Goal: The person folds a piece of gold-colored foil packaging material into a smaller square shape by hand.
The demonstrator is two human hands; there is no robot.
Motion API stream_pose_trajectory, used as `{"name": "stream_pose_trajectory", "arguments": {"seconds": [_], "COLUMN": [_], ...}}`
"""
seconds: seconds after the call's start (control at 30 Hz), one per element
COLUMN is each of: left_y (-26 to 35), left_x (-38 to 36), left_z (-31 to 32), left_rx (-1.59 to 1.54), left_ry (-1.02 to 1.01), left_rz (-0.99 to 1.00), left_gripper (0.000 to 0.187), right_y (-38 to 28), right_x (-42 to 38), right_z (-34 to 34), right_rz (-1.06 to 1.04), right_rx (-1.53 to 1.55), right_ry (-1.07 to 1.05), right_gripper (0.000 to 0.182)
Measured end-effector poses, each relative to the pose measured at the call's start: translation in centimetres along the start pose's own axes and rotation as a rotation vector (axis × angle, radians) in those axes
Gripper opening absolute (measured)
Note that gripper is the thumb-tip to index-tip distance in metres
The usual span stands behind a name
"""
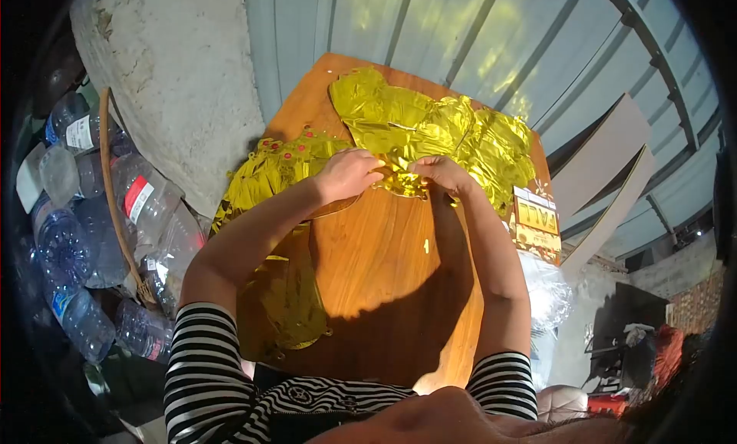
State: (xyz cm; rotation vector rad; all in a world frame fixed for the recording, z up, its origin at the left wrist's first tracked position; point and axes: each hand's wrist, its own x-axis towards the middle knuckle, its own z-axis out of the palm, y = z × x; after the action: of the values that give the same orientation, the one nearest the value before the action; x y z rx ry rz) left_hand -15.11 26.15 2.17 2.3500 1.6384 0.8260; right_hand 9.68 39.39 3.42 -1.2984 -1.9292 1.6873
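Note:
Gold foil [399,114] lies crinkled over the far part of a wooden table [368,252]. My left hand [349,173] pinches the foil's near edge at the middle of the table, fingers closed. Just to its right, my right hand [444,172] also pinches the foil, thumb and fingers together. A small shiny folded part of foil shows between the two hands. On the left, a foil piece with red dots [288,154] reaches under my left forearm. Another flat gold piece [295,309] lies in shadow at the near left of the table.
Several empty plastic bottles [80,240] are heaped left of the table, beside a curved stick [111,190]. A printed card reading FALL [537,223] lies at the right edge, with clear plastic wrap [546,290] below. Boards [603,156] lean against the corrugated wall [461,29].

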Motion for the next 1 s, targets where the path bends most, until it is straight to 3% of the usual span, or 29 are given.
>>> {"name": "stream_pose_trajectory", "arguments": {"seconds": [0.17, 0.27, 0.3, 0.33, 0.37, 0.4, 0.43, 0.5, 0.53, 0.57, 0.6, 0.67, 0.73, 0.8, 0.83, 0.87, 0.9, 0.93, 1.0], "left_y": [-1.0, -1.5, -1.6, -1.7, -1.7, -1.7, -1.6, -1.2, -1.1, -1.1, -1.2, -1.2, -1.4, -1.0, -0.5, 0.0, 0.9, 2.1, 5.0], "left_x": [1.1, 1.0, 0.8, 0.8, 0.7, 0.7, 0.8, 0.9, 1.0, 1.2, 1.3, 1.5, 1.8, 1.9, 2.0, 2.1, 2.4, 2.9, 3.5], "left_z": [2.2, 3.3, 3.4, 3.5, 3.6, 3.6, 3.6, 3.4, 3.3, 3.2, 3.2, 3.3, 3.1, 3.3, 3.8, 4.3, 4.2, 3.8, 4.0], "left_rx": [0.084, 0.108, 0.099, 0.092, 0.090, 0.071, 0.051, 0.062, 0.071, 0.071, 0.087, 0.095, 0.048, 0.052, -0.045, -0.143, -0.149, -0.486, -1.203], "left_ry": [-0.037, -0.019, -0.001, 0.019, 0.021, 0.024, 0.024, 0.013, 0.000, 0.003, 0.014, 0.026, -0.030, -0.035, 0.002, 0.038, 0.039, -0.027, -0.143], "left_rz": [0.120, 0.144, 0.149, 0.153, 0.151, 0.145, 0.139, 0.134, 0.130, 0.133, 0.140, 0.153, 0.121, 0.113, 0.020, -0.075, -0.072, -0.181, -0.454], "left_gripper": [0.031, 0.033, 0.032, 0.030, 0.030, 0.029, 0.028, 0.027, 0.027, 0.027, 0.026, 0.026, 0.025, 0.025, 0.028, 0.032, 0.032, 0.045, 0.071], "right_y": [-0.4, -1.7, -5.3, -6.0, -11.0, -15.0, -19.4, -25.4, -28.0, -30.2, -32.1, -34.1, -34.4, -32.8, -30.7, -28.3, -26.0, -23.7, -18.4], "right_x": [0.2, 3.6, 3.0, 6.2, 3.6, 3.5, 1.5, 0.8, -0.8, 0.9, -0.9, -7.3, -8.3, -9.7, -10.8, -12.7, -14.9, -17.2, -20.1], "right_z": [-0.7, -6.1, -7.1, -12.4, -12.8, -15.5, -16.9, -21.8, -23.1, -29.6, -29.1, -19.4, -19.6, -19.3, -18.4, -15.7, -11.2, -7.4, -5.1], "right_rz": [-0.028, -0.165, -0.404, -0.404, -0.453, -0.584, -0.620, -0.710, -0.799, -0.850, -0.799, -0.953, -1.154, -1.152, -1.106, -1.061, -0.982, -0.900, -1.111], "right_rx": [-0.007, -0.332, -0.815, -0.341, -0.389, -0.829, -0.807, -0.932, -0.931, -0.912, -0.960, -0.759, -0.733, -0.967, -1.017, -1.064, -1.087, -1.105, -1.319], "right_ry": [0.078, 0.266, 0.394, 0.410, 0.677, 1.006, 1.013, 1.306, 1.338, 1.419, 1.454, 1.435, 1.354, 1.325, 1.246, 1.166, 1.144, 1.121, 0.998], "right_gripper": [0.020, 0.020, 0.017, 0.018, 0.023, 0.030, 0.033, 0.039, 0.041, 0.043, 0.039, 0.026, 0.026, 0.019, 0.024, 0.031, 0.025, 0.020, 0.016]}}
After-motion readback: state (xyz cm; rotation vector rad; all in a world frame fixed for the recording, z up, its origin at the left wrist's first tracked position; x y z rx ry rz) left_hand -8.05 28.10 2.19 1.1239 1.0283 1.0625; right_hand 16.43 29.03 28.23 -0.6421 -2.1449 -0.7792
